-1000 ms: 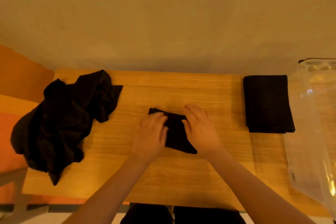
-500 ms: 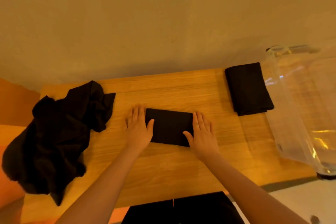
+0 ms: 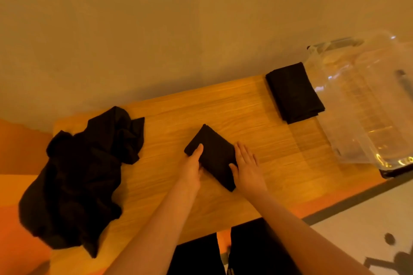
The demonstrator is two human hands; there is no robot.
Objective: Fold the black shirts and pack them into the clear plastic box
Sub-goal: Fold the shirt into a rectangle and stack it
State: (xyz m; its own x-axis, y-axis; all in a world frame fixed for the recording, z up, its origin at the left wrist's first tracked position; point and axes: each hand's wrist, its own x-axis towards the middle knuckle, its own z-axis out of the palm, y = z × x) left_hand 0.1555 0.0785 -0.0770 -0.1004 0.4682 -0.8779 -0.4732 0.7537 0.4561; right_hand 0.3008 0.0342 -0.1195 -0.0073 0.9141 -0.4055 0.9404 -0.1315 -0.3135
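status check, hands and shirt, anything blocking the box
Left hand and right hand flat against folded shirt. Clear box empty. Second folded shirt beside it, nothing blocking.

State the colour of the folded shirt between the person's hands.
Plain black, no visible pattern; the folded shirt shows in the head view.

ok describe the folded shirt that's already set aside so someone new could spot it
Start at the wooden table and go to its far right corner, beside the clear plastic box. The set-aside folded shirt lies there as a flat black rectangle, untouched, unlike the one between the hands or the crumpled heap at left.
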